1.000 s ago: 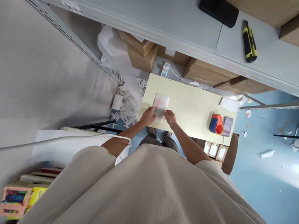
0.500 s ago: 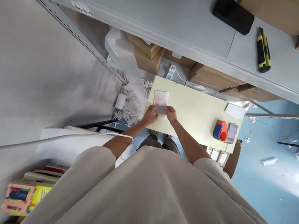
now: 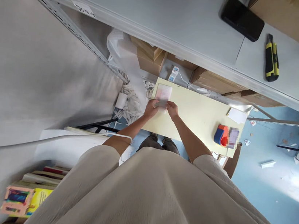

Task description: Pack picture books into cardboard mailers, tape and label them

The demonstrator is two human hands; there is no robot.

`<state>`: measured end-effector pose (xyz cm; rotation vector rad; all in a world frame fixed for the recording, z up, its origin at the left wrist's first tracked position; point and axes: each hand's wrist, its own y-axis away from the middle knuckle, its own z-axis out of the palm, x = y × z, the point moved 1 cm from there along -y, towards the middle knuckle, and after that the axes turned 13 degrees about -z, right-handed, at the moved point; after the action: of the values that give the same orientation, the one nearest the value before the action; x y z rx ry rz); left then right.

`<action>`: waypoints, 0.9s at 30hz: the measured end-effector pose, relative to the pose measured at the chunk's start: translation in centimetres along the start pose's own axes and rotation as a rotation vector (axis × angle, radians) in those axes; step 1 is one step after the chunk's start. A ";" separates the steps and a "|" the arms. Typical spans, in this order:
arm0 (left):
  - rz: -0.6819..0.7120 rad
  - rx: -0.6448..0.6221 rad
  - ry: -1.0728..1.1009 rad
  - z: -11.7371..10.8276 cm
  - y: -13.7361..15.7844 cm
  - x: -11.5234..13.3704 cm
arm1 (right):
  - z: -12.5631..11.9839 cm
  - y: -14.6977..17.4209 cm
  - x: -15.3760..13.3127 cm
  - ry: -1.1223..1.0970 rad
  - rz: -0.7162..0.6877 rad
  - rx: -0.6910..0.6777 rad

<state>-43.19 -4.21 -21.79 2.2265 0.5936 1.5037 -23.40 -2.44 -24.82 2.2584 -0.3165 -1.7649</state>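
A pale pinkish-white, flat rectangular packet (image 3: 164, 93), which looks wrapped in film, is at the left end of the pale yellow table (image 3: 191, 110). My left hand (image 3: 151, 108) grips its lower left edge, thumb and fingers closed. On the opposite edge my right hand (image 3: 172, 109) pinches the packet near its lower right corner. Whether the packet rests on the tabletop or is slightly raised, I cannot tell. The print on it is too small to read.
A red and blue tape dispenser (image 3: 221, 135) and a white paper (image 3: 236, 115) lie at the table's right. Above the table runs a grey shelf (image 3: 162, 14) with a black phone (image 3: 242, 18) and a utility knife (image 3: 272, 58). White paper scraps (image 3: 133, 104) heap at left.
Both hands and the packet have moved slightly away from my body, toward the table's far edge. The grip stays on both sides. The whole view has shifted a little.
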 end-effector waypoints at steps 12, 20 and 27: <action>0.040 -0.045 -0.209 -0.4 -1.4 1.1 | 0.0 0.1 -3.3 -0.034 0.081 -0.047; 0.119 -0.032 -0.239 0.3 1.5 1.8 | -3.1 3.8 -3.5 0.061 0.096 -0.046; 0.130 0.045 -0.204 0.0 6.7 2.1 | -8.0 8.0 -3.8 0.074 0.059 -0.077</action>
<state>-41.65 -8.69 -16.62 2.4570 0.4306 1.3113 -16.62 -8.24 -16.86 2.2305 -0.2917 -1.6321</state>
